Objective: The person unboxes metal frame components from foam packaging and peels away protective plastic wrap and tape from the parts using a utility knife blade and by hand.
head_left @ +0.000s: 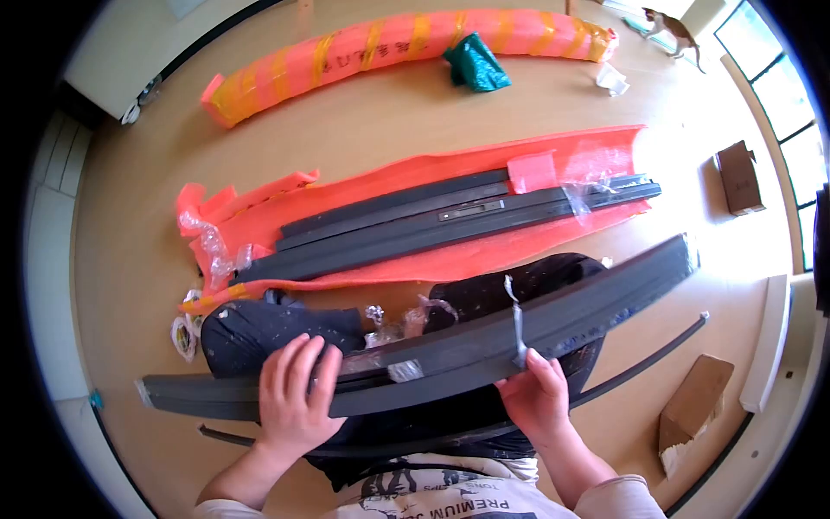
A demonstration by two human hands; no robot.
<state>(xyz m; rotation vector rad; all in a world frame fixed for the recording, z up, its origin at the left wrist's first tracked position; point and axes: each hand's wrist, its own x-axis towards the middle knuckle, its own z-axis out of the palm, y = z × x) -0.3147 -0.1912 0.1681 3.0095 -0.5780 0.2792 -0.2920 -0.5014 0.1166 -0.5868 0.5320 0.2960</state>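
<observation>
Left hand (298, 394): fingers part-curled, gripping long dark-grey profile bundle (458, 374) across the person's lap (281, 333) | right hand (538, 394): half-curled at its near edge, grip unclear | beyond: open orange foam wrap (406, 173) bearing grey strips (389, 240) | farthest: yellow-taped orange roll (398, 50)

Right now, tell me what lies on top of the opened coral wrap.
On the coral wrap lie long dark strips, topped by a silvery plate, and crumpled clear plastic. Anything beneath the strips is hidden.
</observation>
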